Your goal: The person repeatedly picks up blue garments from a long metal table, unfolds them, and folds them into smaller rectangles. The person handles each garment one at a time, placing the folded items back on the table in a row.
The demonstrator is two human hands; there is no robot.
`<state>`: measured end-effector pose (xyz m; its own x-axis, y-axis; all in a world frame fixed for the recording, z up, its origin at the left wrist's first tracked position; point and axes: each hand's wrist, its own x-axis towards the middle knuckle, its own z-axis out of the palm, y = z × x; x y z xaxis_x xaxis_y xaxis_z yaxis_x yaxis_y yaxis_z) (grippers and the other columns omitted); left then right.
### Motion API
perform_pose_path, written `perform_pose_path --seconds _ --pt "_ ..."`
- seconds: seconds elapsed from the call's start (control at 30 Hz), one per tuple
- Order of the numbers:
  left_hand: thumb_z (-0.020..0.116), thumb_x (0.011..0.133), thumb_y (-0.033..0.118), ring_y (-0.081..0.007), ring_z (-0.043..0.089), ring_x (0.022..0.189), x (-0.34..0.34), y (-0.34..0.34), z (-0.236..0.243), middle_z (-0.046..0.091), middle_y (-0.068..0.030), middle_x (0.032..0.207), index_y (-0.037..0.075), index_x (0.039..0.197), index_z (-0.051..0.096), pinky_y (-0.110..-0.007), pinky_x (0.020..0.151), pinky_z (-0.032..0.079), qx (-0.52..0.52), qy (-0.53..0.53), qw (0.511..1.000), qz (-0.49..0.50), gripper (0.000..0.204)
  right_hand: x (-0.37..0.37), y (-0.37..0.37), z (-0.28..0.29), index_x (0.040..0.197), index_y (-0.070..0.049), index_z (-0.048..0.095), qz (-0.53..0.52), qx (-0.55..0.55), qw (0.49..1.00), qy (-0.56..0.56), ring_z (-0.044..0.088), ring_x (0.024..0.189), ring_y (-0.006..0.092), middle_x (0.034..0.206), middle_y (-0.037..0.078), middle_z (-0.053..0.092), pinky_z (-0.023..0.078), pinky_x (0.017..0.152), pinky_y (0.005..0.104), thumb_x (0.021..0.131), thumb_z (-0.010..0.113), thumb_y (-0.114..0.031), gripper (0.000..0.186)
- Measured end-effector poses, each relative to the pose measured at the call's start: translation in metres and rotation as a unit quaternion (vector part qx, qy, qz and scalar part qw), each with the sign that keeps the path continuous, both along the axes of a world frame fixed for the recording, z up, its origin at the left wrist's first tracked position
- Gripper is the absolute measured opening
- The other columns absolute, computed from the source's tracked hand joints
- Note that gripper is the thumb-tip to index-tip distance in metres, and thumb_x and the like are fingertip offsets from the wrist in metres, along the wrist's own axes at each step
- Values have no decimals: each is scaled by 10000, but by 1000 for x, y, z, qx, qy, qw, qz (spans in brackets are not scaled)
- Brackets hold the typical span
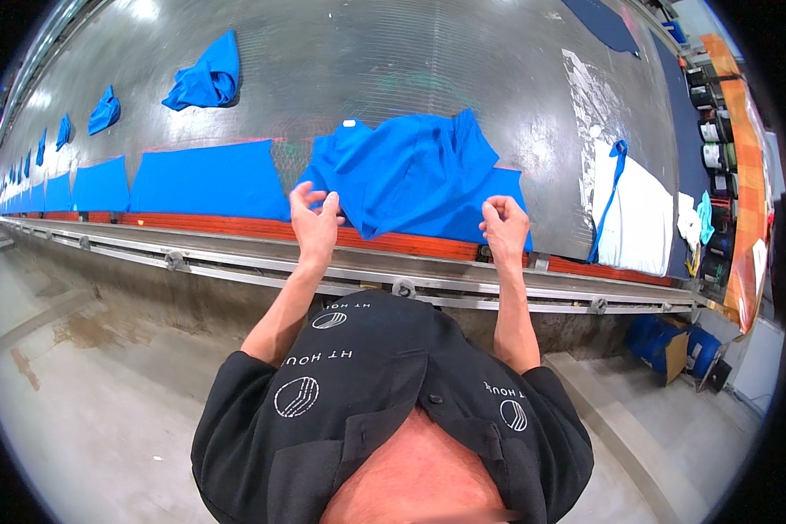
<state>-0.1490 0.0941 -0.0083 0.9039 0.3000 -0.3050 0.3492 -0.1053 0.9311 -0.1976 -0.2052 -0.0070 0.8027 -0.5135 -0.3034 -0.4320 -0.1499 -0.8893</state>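
Observation:
A crumpled piece of blue fabric (393, 170) lies in loose folds on the long dark table in front of me. Under its right side shows a flat blue panel (508, 188) near the table's front edge. My left hand (316, 225) is at the left edge of the folds, thumb and fingers apart, with nothing seen between them. Over the flat panel's right end, my right hand (505, 229) has its fingers loosely curled and the thumb apart from them. No cloth shows in its grip. A small white tag (350, 123) sits at the top left of the crumpled piece.
Flat blue panels (208, 179) line the table's front edge to the left, with bunched blue pieces (208, 77) behind them. White cloth with a blue strip (637, 214) lies at right. A metal rail (323, 281) runs along the front. Blue drums (664, 345) stand below right.

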Motion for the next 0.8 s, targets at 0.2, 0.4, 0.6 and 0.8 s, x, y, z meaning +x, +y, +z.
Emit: perform_pose_path --seconds 0.2,0.4,0.6,0.8 --pt "758 794 301 -251 653 822 10 -7 3 655 -104 850 61 909 637 -385 684 505 352 -51 915 -191 292 72 38 -4 895 -16 681 79 -140 983 -88 661 720 222 781 125 690 515 687 348 835 654 -177 174" --pt "739 777 269 -356 647 828 22 -12 -8 675 -142 846 41 823 611 -457 741 511 411 -29 878 -245 266 146 70 -17 902 -34 677 160 -336 925 70 668 860 324 928 174 694 527 758 433 780 685 -296 289" --pt "702 813 170 -211 664 669 28 3 -17 678 -107 758 10 901 656 -351 594 543 226 24 955 -193 188 161 50 -26 801 -9 656 165 -84 980 78 679 649 264 786 161 693 547 578 368 767 643 -138 134" --pt "649 892 100 -108 628 699 33 18 8 636 -22 795 30 911 640 -293 605 563 -184 -9 982 -33 73 128 6 3 835 -23 604 25 331 933 -136 661 626 204 736 99 651 573 585 327 839 628 -61 45"
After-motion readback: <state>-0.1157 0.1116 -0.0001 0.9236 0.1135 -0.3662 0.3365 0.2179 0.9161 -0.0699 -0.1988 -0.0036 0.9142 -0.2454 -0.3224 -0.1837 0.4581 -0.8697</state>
